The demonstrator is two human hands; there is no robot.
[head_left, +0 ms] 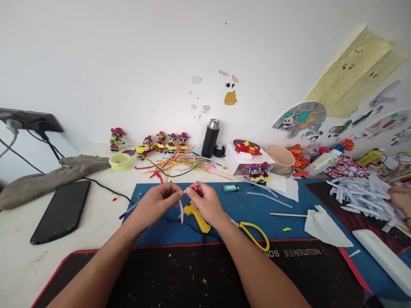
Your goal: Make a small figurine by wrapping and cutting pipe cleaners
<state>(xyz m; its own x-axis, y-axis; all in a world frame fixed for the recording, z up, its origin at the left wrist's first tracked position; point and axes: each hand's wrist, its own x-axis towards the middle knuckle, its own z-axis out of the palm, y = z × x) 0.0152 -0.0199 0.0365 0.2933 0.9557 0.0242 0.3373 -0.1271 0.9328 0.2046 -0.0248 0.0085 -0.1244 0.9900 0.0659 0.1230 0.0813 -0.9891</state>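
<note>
- Left hand point(162, 199) and right hand point(205, 203): closed to a narrow pinch on a tiny pale bit point(185, 192), backs up, arms leaning in.
- Just below left hand: thin, flat pale strip point(181, 211), dangling.
- At right hand's thumb: small pink thing point(197, 187).
- Partly behind right hand: hard yellow glue gun point(202, 220).
- Right of right hand: scissors point(266, 244) with loopy yellow handle, partly hidden by right arm.
- Under both hands: flat blue mat point(272, 224).
- Past both hands: messy, bright, skinny sticks point(184, 164); round black bottle point(210, 141).

A pale strip point(181, 212) is held at the left hand point(165, 197); a yellow glue gun point(199, 217) is positioned beneath the right hand point(204, 201).
</note>
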